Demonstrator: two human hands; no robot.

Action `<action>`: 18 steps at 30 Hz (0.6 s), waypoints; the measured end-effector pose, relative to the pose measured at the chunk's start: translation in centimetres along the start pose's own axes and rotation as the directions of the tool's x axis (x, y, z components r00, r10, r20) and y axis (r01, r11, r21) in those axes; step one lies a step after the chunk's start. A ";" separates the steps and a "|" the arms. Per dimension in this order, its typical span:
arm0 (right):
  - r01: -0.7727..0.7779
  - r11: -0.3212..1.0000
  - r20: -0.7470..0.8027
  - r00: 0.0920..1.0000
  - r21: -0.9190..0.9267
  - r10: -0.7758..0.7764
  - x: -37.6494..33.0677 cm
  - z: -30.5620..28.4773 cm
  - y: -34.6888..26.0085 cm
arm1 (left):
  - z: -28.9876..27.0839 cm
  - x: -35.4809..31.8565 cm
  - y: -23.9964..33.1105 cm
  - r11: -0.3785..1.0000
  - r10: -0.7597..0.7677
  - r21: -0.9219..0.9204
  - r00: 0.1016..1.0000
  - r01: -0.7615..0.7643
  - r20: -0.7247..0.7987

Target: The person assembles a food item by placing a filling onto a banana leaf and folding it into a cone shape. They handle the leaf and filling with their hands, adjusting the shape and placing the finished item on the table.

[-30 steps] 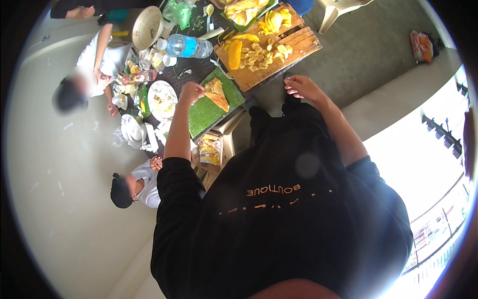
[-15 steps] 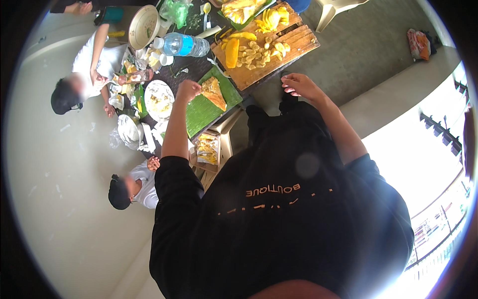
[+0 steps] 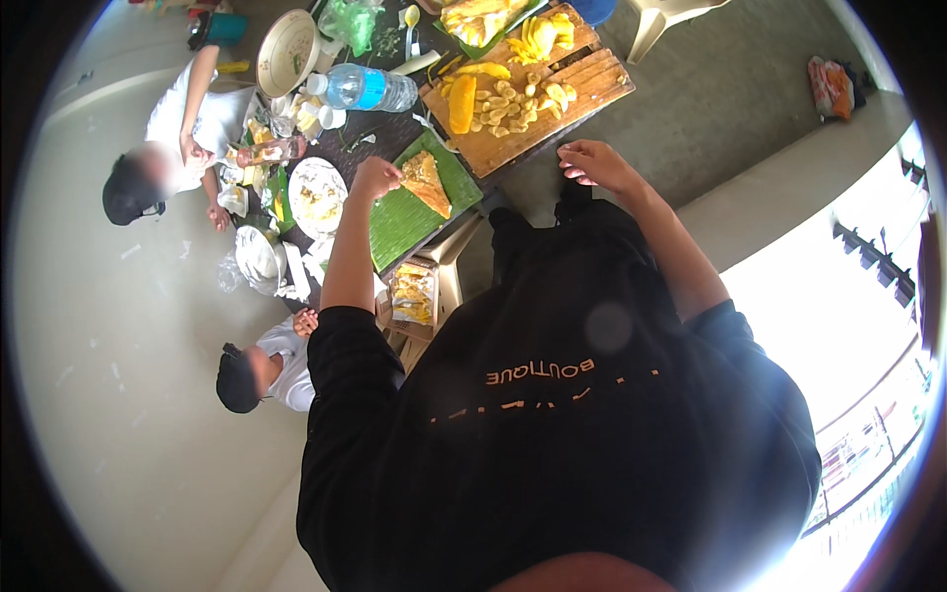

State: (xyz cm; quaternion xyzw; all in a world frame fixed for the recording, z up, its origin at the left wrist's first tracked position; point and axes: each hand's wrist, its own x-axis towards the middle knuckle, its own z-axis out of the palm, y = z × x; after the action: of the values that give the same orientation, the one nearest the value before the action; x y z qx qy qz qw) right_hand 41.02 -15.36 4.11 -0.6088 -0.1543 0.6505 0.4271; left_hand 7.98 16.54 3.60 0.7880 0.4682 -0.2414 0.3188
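Observation:
My left hand [image 3: 375, 179] is closed in a pinch above the left edge of a golden-brown, wedge-shaped piece of food [image 3: 425, 185]. Whatever its fingertips hold, if anything, is too small to make out. The wedge lies on a green leaf [image 3: 406, 236] at the table's near corner. Off the table's edge to the right hovers my right hand [image 3: 599, 167], its fingers loosely bent, a gap before the thumb, nothing visible in it. Closest to it is a wooden board [image 3: 592, 83] with yellow slices [image 3: 508, 109] and a yellow peeled fruit [image 3: 462, 105].
Beyond the left hand stand a water bottle [image 3: 370, 89], a plate of food scraps [image 3: 319, 198] and a large bowl [image 3: 287, 53]. Two people in white shirts sit at the left. A box of packed yellow food [image 3: 413, 296] is below the table edge; a plastic chair [image 3: 655, 22] stands behind.
Both hands hold nearly the same place and pose. The whole view has shifted very slightly; the food and the board lie as before.

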 end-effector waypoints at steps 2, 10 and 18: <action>-0.002 1.000 0.003 1.000 0.007 0.002 -0.1 0.0 0.1 | -0.1 -0.2 0.5 0.999 -0.001 0.045 1.000 0.001 -0.004; -0.011 1.000 -0.003 1.000 0.026 0.011 -0.7 -0.1 0.3 | -0.4 -0.5 1.7 0.982 0.008 0.187 1.000 -0.007 -0.005; 0.002 1.000 0.004 1.000 0.026 -0.002 -0.6 0.3 0.0 | 0.8 0.9 -1.3 0.976 0.043 -0.216 0.999 -0.036 0.025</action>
State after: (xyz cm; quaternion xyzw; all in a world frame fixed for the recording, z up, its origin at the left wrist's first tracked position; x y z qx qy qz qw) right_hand 40.73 -15.75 4.58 -0.6018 -0.1475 0.6533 0.4351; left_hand 7.20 16.93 2.08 0.7543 0.4710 -0.1947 0.4140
